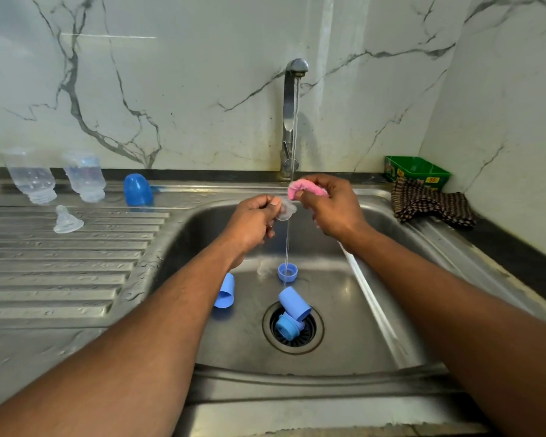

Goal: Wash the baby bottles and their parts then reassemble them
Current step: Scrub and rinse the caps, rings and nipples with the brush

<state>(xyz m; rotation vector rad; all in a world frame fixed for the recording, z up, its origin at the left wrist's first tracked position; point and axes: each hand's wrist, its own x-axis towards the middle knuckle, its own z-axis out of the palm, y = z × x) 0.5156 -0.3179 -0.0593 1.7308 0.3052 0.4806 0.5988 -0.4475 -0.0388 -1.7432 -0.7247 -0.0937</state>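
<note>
1. Left hand (252, 220) pinches a clear nipple (286, 211) btwn thumb and curled fingers, held right under the thin water stream (292, 137) from the tap (292, 99), prob. so rinse water runs straight off into the sink (401, 351).
2. Right hand (331, 205) grips a pink sponge (306, 189), fingers curled round it, just beside the nipple; judged: scrubbing it w/ the sponge edge.
3. Both hands are up over the basin, well above the drain (292, 326), so drips stay inside.
4. Unwashed-looking bits lie low in the sink: blue ring (287, 272) open side up, blue cap (225, 291) on its side at left, another blue cap (293, 307) leaning on a blue collar (286, 328) over the drain grid.
5. Done-looking parts sit far left on the ribbed drainboard (60, 263): two clear bottles (32, 179) (85, 176) mouth down to drain, a blue dome cap (137, 189), a second clear nipple (67, 219).
6. Materials: nipples soft, see-thru silicone; caps smooth hard plastic; sink brushed steel, wet.
7. Far right on the tabletop: checked cloth (432, 203), green box (416, 171).
</note>
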